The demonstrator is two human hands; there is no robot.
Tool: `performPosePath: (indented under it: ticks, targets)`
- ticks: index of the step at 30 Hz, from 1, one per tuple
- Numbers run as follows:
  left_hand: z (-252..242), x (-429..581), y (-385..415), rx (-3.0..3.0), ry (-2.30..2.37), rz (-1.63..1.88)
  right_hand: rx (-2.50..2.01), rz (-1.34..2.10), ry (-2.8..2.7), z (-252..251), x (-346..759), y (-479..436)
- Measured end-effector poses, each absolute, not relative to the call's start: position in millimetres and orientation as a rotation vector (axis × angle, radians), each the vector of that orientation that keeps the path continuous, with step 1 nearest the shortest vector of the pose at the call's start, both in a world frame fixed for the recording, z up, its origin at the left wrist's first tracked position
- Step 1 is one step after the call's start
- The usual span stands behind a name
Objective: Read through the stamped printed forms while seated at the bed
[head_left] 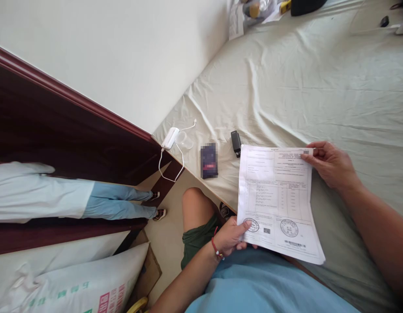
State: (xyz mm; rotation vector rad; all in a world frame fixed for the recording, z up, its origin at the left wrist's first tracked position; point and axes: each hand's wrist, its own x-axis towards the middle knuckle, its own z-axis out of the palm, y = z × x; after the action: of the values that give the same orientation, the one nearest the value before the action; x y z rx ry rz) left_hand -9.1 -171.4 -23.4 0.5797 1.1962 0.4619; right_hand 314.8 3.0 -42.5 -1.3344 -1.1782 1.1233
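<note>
Cloth [318, 95], pale green and full of wrinkles, spreads wide beyond the papers [276, 191], up to a white wall [123, 56] on their far left. The near edge of the cloth runs on a slant from a corner well to the left of the papers and goes under them. The top part of the papers is over the cloth, and the bottom part is close to a blue shirt [253, 287]. Just by their top left corner is a small black thing [235, 141], so close that I cannot tell if they touch. Farther left of the papers lies a dark packet [209, 163] with a blurred front, then a white box [170, 138] whose cord hangs over the edge. Well to the left of the papers, off the cloth, are a person [119, 198] in blue pants and a big white sack [90, 278]. The papers sit between two hands, print side up. The left hand [230, 237] pinches their bottom left corner, its thumb on part of a round stamp. The right hand [334, 165] pinches their top right corner, its thumb on the front and its fingers bent.
</note>
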Motion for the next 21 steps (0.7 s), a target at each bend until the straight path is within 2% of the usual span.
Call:
performPosePath:
  ticks: [6,10,17,21]
  targets:
    - [-22.5,-5.2,-167.1,0.586,1.188,0.517,-1.443,0.872,-1.274,-38.7,312.4,-0.9]
    - [-23.8,-0.8,-161.7,0.562,1.202,0.564,-1.319,0.722,-1.325,-29.9,310.4,-4.8]
    - [-26.3,4.1,-153.4,0.497,1.224,0.631,-0.949,1.362,-1.16,-24.2,313.3,-9.2]
    - [-25.1,3.6,-152.6,0.499,1.195,0.638,-0.852,1.508,-1.202,-25.2,319.9,-12.9]
